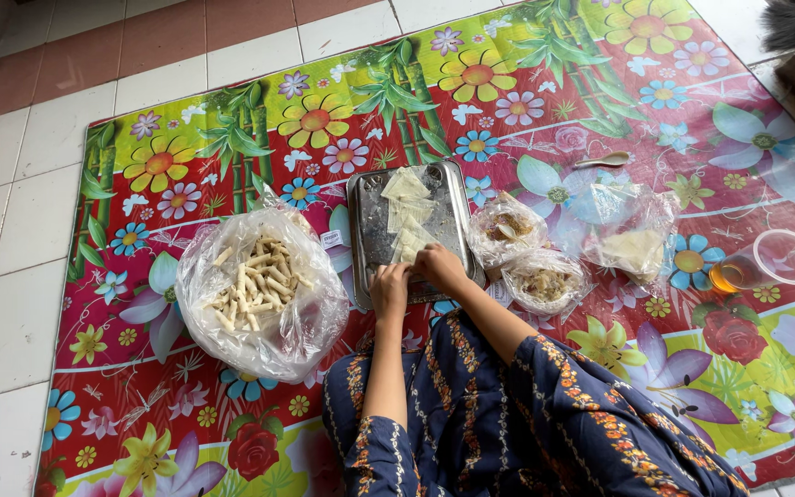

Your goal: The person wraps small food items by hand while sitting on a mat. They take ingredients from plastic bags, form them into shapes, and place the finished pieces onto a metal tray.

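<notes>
Pale, thin wrapper sheets (409, 213) lie flat and overlapping on my metal tray (367, 241), which rests on the mat; its near edge is under my fingertips.
</notes>
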